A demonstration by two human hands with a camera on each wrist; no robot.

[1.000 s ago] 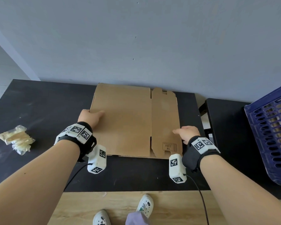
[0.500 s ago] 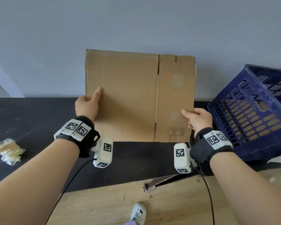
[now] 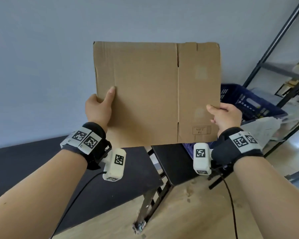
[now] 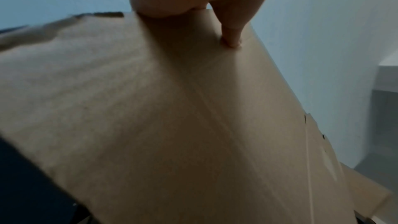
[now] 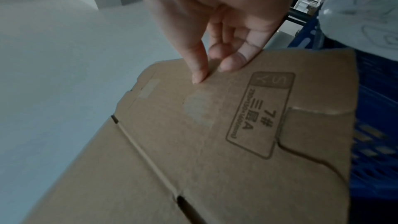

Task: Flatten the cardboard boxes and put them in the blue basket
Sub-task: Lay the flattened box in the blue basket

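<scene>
— Hands: left hand and right hand each pinch an edge of the box, held upright.
— Swing it toward two o'clock, over the basket, level, then lower.

Flattened cardboard box: raised from table, carried right.

Box, flat on the black table one second ago, now held upright in the air; left hand and right hand, then pressing its top face, now pinch its side edges. Blue basket, earlier well to the right, now sits partly hidden behind the box's right edge.
</scene>
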